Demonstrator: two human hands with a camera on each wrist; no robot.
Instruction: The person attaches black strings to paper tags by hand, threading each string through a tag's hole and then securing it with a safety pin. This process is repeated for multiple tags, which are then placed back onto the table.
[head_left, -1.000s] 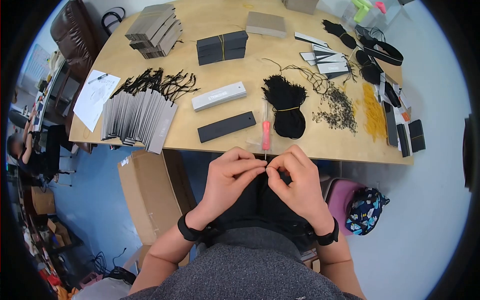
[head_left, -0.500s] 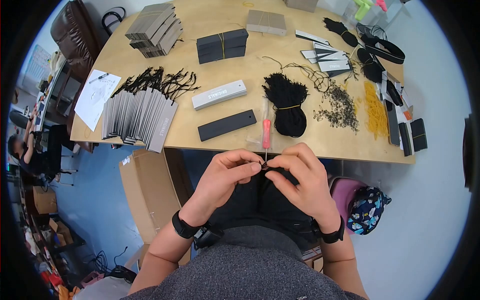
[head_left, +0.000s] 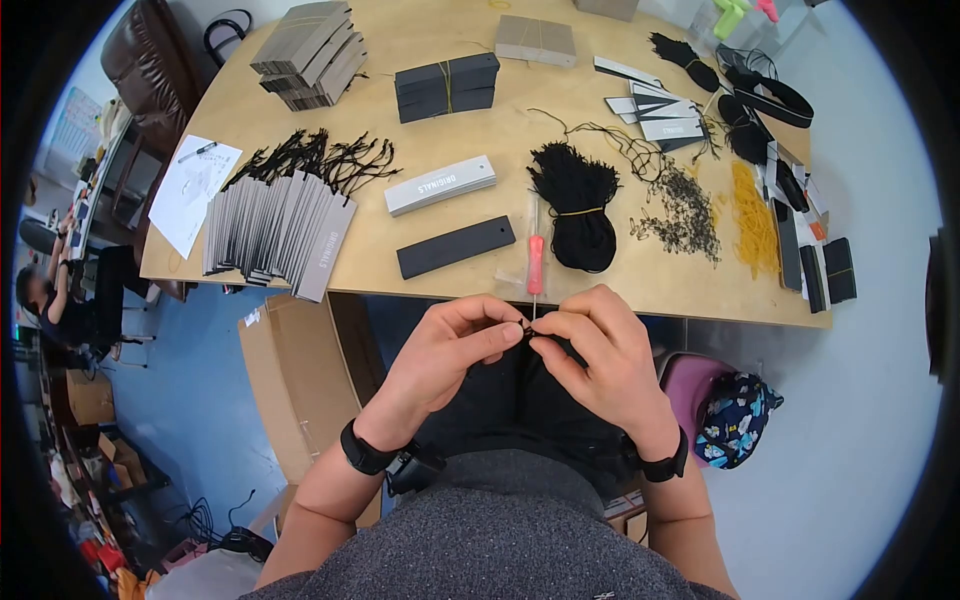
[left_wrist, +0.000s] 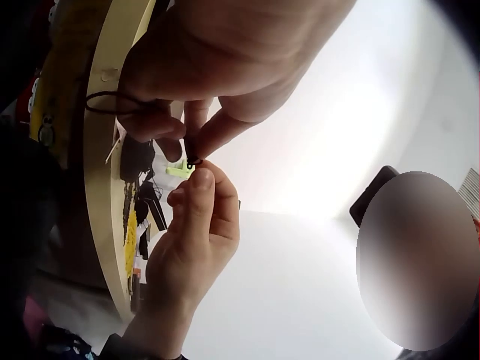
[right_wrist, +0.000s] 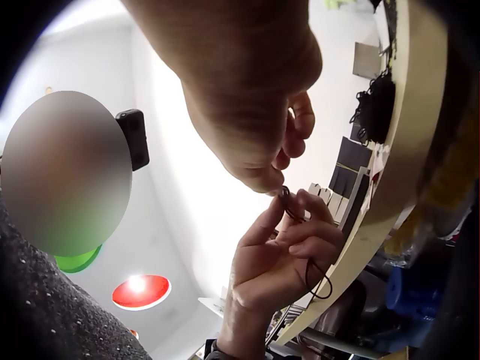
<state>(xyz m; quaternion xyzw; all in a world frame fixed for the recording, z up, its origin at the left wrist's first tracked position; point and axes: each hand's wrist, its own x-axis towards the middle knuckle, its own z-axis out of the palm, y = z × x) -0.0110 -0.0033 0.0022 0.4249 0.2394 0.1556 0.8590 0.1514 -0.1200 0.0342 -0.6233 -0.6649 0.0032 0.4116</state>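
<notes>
Both hands meet just in front of the table edge, below a red-handled screwdriver (head_left: 536,265) whose shaft points toward them. Thumb and fingertips of my left hand (head_left: 455,345) pinch a thin black cord (right_wrist: 288,204), bunched small at the fingertips. A loop of this cord hangs out beside the left fingers in both wrist views. My right hand (head_left: 605,350) pinches the same bunch from the other side, its fingertips almost against the left ones. Fingers partly hide the bunch. On the table nearby lie a black cord bundle (head_left: 583,235) and a dark tag stack (head_left: 455,247).
Grey tags (head_left: 275,230) with black cords fan out at left, beside a paper sheet (head_left: 190,200). Small dark clips (head_left: 680,215) and yellow rubber bands (head_left: 752,220) lie at right. A cardboard box (head_left: 300,390) stands below the table; a person sits far left.
Since a second ago my hands have turned and shifted slightly apart, and the small black cord bunch shows between the fingertips. Over the last half second they have hardly moved.
</notes>
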